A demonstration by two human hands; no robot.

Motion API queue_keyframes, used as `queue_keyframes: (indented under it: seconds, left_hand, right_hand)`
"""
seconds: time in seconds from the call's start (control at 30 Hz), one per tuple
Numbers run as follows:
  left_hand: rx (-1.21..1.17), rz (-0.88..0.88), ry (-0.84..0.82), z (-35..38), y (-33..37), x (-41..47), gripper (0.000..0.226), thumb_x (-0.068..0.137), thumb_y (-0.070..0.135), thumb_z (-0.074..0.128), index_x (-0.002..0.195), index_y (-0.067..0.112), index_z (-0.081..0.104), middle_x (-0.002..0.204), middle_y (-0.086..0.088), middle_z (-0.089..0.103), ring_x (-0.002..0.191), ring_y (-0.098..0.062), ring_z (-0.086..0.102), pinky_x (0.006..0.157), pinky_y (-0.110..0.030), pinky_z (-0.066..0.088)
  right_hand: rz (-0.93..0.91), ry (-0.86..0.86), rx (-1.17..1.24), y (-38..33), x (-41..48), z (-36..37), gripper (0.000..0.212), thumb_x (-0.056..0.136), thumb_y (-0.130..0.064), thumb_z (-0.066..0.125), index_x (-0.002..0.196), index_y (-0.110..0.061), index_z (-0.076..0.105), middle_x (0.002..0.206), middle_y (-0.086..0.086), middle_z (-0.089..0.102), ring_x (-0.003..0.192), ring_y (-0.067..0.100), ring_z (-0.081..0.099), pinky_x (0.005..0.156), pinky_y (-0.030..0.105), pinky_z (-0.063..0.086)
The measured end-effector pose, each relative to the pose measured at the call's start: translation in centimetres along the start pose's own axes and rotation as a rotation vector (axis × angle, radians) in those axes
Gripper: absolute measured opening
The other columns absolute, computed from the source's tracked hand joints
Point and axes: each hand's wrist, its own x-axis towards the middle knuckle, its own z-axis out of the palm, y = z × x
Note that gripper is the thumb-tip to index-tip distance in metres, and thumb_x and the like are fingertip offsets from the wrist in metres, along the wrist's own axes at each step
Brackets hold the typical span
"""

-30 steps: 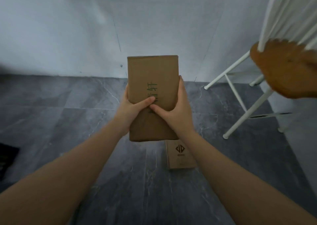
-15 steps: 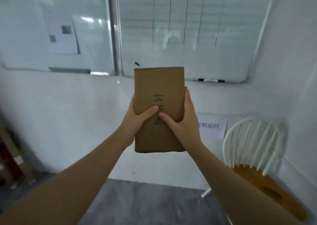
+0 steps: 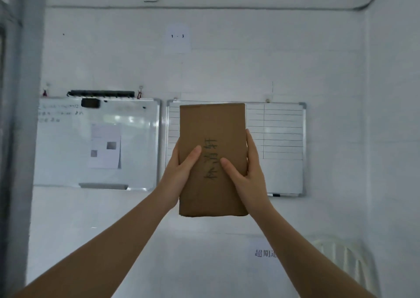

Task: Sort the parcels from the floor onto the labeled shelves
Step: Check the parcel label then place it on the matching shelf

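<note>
A brown cardboard parcel (image 3: 212, 124) with handwritten characters down its face is held upright at arm's length in front of a white wall. My left hand (image 3: 179, 172) grips its left edge, thumb lying across the front. My right hand (image 3: 246, 172) grips the right edge, thumb also on the front. No shelves and no floor parcels are in view.
Two whiteboards hang on the wall: one at the left (image 3: 97, 143) with a pinned sheet, one behind the parcel (image 3: 281, 138) with ruled lines. A paper label "1 - 3" (image 3: 177, 37) is above. A white chair back (image 3: 347, 266) shows lower right. A grey frame (image 3: 20, 115) runs down the left.
The view has swung up from the floor to the wall. The floor, the second parcel on it and most of the chair have left view. Both hands keep the same hold on the parcel.
</note>
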Motion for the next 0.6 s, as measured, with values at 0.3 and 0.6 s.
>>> queue_keyframes:
  seconds: [0.3, 0.6]
  left_hand:
    - [0.032, 0.139, 0.030, -1.9, 3.8, -1.3, 0.041, 0.066, 0.055, 0.063, 0.104, 0.050, 0.051, 0.096, 0.025, 0.066, 0.079, 0.008, 0.067, 0.056, -0.009, 0.051]
    - [0.148, 0.245, 0.027, -2.3, 3.2, -2.3, 0.049, 0.090, 0.040, 0.048, 0.137, 0.036, 0.035, 0.126, 0.021, 0.052, 0.097, 0.017, 0.057, 0.076, -0.005, 0.048]
  right_hand:
    - [0.112, 0.090, 0.066, -4.4, -0.2, 1.2, 0.034, 0.099, -0.041, 0.032, 0.130, -0.045, 0.044, 0.131, -0.024, 0.051, 0.118, -0.005, 0.051, 0.101, 0.027, 0.044]
    - [0.289, 0.096, 0.131, -4.3, -1.4, 1.7, 0.093, 0.063, -0.073, 0.049, 0.142, -0.025, 0.034, 0.137, 0.001, 0.051, 0.115, 0.015, 0.057, 0.088, 0.029, 0.053]
